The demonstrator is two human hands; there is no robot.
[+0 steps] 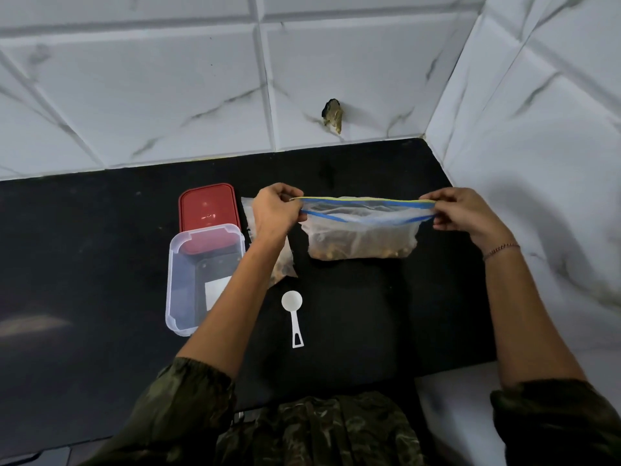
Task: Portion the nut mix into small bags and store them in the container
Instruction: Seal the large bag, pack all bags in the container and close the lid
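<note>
A clear zip bag [361,235] with a blue and yellow seal hangs just above the black counter, nut mix settled in its bottom. My left hand [274,210] pinches the seal's left end and my right hand [462,211] pinches its right end, stretching the top flat; the seal strips look parted. A second clear bag of nuts [284,264] lies on the counter, partly hidden under my left wrist. The clear plastic container [183,280] stands open to the left, with its red lid [208,206] behind it. A white measuring scoop [293,314] lies in front of the bags.
The black counter [369,314] ends at white marble-pattern tiled walls behind and on the right. A small dark object [332,115] sticks out of the back wall. The counter's front edge runs near my body.
</note>
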